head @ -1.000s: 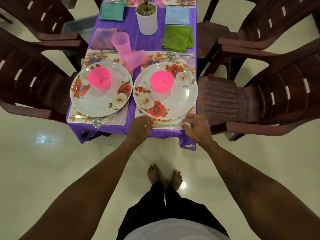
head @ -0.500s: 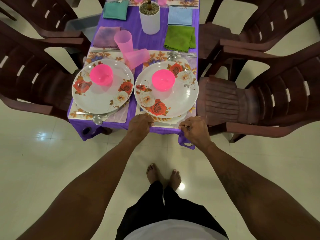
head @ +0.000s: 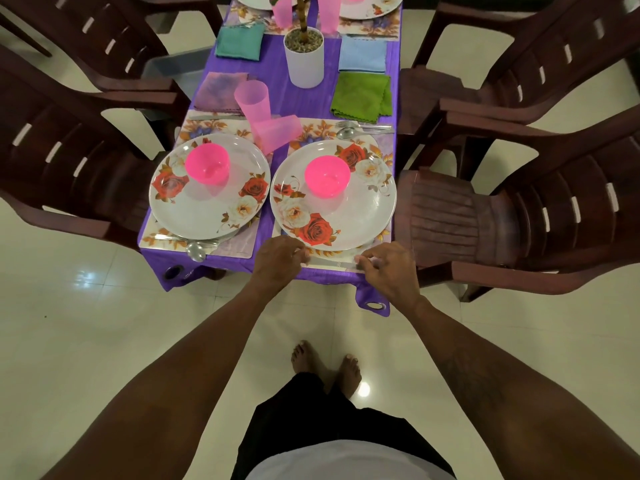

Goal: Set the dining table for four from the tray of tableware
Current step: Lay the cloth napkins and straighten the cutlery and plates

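A table knife lies along the near edge of the right placemat, just below the right floral plate. My left hand pinches its left end and my right hand pinches its right end. A pink bowl sits on that plate. The left floral plate carries another pink bowl, with a spoon on the placemat below it. One pink tumbler stands upright and a second pink tumbler lies on its side between the plates.
The purple tablecloth holds folded napkins: green, blue, teal, mauve. A white plant pot stands mid-table. A fork and spoon lie above the right plate. Brown plastic chairs flank both sides.
The view has shifted so more of the far table shows. Both hands stay at the table's near edge, and the knife between them is now plainly visible.
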`<state>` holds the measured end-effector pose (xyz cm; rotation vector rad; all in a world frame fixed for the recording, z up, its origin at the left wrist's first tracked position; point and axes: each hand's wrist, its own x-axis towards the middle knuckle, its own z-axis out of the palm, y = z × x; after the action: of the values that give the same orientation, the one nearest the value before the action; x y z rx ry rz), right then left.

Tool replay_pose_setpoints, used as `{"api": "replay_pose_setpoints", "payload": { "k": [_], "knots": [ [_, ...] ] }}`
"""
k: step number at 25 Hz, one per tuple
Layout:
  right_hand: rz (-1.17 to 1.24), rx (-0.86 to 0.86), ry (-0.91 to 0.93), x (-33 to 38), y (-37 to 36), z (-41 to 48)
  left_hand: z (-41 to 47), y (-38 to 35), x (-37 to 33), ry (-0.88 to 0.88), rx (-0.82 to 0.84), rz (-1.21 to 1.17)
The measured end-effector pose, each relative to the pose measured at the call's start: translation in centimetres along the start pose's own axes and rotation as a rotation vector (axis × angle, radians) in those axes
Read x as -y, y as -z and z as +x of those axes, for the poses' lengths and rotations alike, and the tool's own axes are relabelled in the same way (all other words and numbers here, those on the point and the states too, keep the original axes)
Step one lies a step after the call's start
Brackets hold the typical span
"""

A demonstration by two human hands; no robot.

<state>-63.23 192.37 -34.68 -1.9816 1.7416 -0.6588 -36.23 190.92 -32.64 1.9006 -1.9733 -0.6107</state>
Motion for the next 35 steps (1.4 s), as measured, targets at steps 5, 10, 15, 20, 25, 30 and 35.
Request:
{"api": "replay_pose_setpoints", "payload": {
  "k": [5, 10, 15, 20, 25, 30, 35],
  "knots": [
    [0.084, -0.134, 0.026, 3.3, 0.8, 4.9, 4.4, 3.5, -1.6, 0.208, -0.356, -0.125],
    [0.103, -0.229, 0.033, 5.5, 0.5, 12.0, 13.7, 6.8, -1.3, 0.58, -0.475, -0.349],
    [0.053, -0.18, -0.008, 4.8, 0.4, 18.3, 20.8, 7.5, -0.3, 0.704, -0.343, -0.412],
    [0.071, -0.179, -0.032, 5.0, -0.2, 22.2, 24.2, 5.6, 1.9, 0.74, -0.267, -0.486],
    [0.065, -0.162, -0.032, 4.7, -0.8, 23.5, 25.6, 5.9, 0.5, 0.651, -0.254, -0.424],
    [0.097, -0.136, -0.017, 4.4, -0.3, 25.2, 26.3, 8.1, -3.6, 0.458, -0.271, -0.044],
    [0.138, -0.121, -0.017, 3.1, 0.7, 26.0, 27.9, 7.6, -5.5, 0.268, -0.215, 0.105]
  ]
}}
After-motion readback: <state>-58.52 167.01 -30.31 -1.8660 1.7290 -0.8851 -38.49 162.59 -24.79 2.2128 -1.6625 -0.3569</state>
